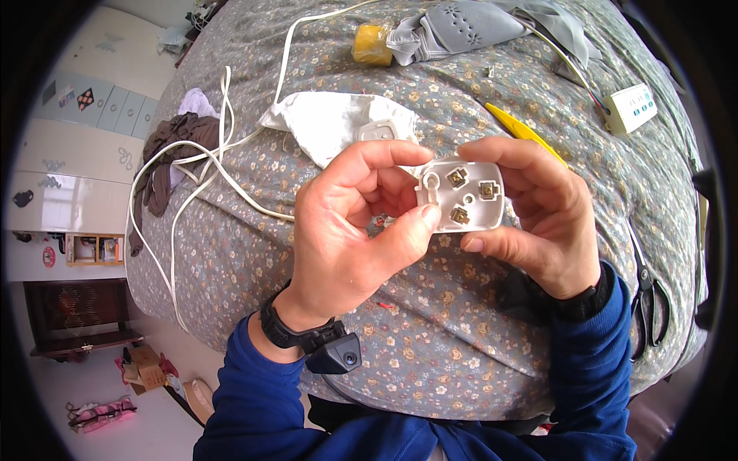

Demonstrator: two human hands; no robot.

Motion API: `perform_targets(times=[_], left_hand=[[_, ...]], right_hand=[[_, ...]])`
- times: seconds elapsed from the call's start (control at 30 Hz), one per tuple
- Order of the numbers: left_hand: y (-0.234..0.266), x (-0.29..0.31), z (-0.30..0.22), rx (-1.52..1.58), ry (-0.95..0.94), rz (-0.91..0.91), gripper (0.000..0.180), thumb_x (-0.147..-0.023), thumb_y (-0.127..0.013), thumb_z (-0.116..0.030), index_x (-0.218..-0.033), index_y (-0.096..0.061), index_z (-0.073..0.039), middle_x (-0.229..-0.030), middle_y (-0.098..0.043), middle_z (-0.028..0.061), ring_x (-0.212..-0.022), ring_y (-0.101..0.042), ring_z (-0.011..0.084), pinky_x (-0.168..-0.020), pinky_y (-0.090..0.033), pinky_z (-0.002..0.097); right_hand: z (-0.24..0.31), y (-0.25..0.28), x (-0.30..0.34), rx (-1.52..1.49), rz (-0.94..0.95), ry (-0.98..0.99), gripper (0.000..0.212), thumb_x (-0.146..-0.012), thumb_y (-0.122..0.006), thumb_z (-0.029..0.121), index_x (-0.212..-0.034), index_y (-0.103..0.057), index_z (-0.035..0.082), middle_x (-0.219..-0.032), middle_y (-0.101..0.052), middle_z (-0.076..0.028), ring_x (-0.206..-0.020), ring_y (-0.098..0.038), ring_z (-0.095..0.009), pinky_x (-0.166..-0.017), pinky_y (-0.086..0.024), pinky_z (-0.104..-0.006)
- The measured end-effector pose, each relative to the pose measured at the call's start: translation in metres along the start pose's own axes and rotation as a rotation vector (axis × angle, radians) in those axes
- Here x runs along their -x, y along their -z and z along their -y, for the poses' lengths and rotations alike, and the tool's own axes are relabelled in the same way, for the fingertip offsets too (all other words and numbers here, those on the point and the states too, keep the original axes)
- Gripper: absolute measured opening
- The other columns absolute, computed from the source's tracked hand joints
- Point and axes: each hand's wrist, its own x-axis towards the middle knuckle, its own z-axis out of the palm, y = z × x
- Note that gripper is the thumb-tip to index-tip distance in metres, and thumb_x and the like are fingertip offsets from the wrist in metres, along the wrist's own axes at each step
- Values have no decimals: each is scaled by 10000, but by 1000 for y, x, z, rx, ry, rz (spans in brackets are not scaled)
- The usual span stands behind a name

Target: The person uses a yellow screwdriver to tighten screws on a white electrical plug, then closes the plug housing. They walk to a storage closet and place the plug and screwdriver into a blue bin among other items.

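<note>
Between my two hands is an open white plastic socket housing (484,215) with its inside turned up. Three brass contacts (488,190) sit in it, along with a small round post. My left hand (346,223) grips its left edge, the thumb lying over the corner. Around the right edge, my right hand (550,215) pinches with the thumb below and fingers above. Just beyond, a white plastic cover (378,131) rests on a white cloth (319,123). A white cable (281,69) loops over the bed at left, one stretch reaching my left hand.
On the flowered bedcover (453,338) lie a yellow pointed tool (523,132), black-handled scissors (652,307) at right, and a small white box (632,107) with wires. A yellow tape roll (372,44) is beside grey fabric (453,31) at the back. Brown clothing (181,146) is bunched at left.
</note>
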Motion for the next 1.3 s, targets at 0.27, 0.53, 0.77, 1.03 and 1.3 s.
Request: perform_targets(times=[0.27,0.53,0.77,1.03,1.3], left_hand=[[2,2,-1,54,9,33,360,-873,-659,-4,-1210,-540,37,-934,-675,67,-820,-625,68,-725,-503,216],[5,0,-1,44,-13,26,291,-901,-631,-28,-1170,-554,52,-962,-676,95,-844,-631,80,-749,-514,224],[5,3,0,77,-45,28,253,-899,-635,-20,-1128,-563,61,-996,-679,113,-875,-641,97,-780,-522,240],[5,2,1,110,-44,27,232,-914,-623,-13,-1125,-569,64,-992,-690,125,-862,-653,98,-766,-532,237],[4,0,-1,94,11,27,267,-905,-618,-3,-1158,-570,67,-933,-702,111,-813,-657,86,-707,-524,217]], right_hand=[[2,-3,1,-148,-14,-124,711,-705,-875,27,-1311,-513,-47,-1202,-658,-118,-1128,-619,-168,-980,-478,-296],[3,0,1,313,44,175,651,-693,-875,15,-1260,-563,-52,-1228,-640,-152,-1156,-622,-218,-1006,-476,-340],[7,-5,3,417,4,254,608,-664,-870,-6,-1213,-610,-41,-1145,-687,-154,-1099,-661,-248,-976,-500,-355],[6,-3,2,387,28,226,661,-665,-881,15,-1253,-584,-42,-1162,-684,-145,-1101,-659,-229,-970,-499,-332],[3,-6,3,-26,1,-33,733,-677,-902,60,-1301,-534,-53,-1204,-665,-130,-1120,-634,-176,-984,-482,-307]])
